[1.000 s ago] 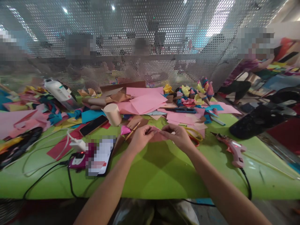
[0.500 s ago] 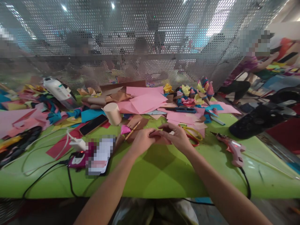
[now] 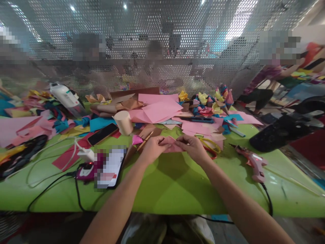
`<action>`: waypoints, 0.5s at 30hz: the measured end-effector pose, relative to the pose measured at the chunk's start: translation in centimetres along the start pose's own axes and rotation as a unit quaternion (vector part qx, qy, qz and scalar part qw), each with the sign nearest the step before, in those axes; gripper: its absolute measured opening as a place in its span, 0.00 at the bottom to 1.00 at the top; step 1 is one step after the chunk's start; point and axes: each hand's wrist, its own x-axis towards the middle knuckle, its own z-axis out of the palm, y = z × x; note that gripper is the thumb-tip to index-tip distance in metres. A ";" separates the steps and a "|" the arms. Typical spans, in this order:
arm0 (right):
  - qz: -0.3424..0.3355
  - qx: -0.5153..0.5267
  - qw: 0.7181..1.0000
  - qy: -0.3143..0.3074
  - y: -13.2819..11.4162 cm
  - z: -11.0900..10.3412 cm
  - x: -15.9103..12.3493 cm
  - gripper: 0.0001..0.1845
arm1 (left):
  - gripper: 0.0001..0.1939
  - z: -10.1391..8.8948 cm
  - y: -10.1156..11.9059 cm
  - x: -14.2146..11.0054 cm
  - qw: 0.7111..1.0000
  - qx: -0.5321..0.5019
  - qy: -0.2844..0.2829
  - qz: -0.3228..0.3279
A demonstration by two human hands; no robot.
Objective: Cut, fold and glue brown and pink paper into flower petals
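A small piece of pink paper [image 3: 172, 146] with folded edges is held above the green table [image 3: 177, 193]. My left hand [image 3: 154, 148] pinches its left side between thumb and fingers. On the other side, my right hand [image 3: 192, 146] pinches the paper the same way. Just right of my right hand lie scissors with yellow and red handles [image 3: 212, 146], partly hidden. A pencil [image 3: 146, 141] and a small bright pink piece [image 3: 137, 139] rest left of my left hand.
A pink glue gun [image 3: 256, 164] with a black cord lies at right, near a dark bottle [image 3: 266, 135]. Phones [image 3: 111, 169], a purple power strip [image 3: 87, 172] and cables occupy the left. Behind stand a paper cylinder [image 3: 123, 122], pink sheets [image 3: 162, 108] and paper flowers [image 3: 203, 98].
Half a second ago my right fingers were lifted over the paper's top edge. Now both hands pinch it at opposite sides, and more of its face shows.
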 end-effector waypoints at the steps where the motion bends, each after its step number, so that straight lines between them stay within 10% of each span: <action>1: 0.000 -0.002 1.000 0.002 0.1 -0.1 0.0 0.17 | 0.11 0.0 0.0 0.0 1.000 -0.009 -0.003 -0.003; 15: 0.027 0.019 0.999 -0.015 0.6 -0.8 0.5 0.20 | 0.15 -0.9 -0.3 0.5 0.997 0.002 0.073 0.015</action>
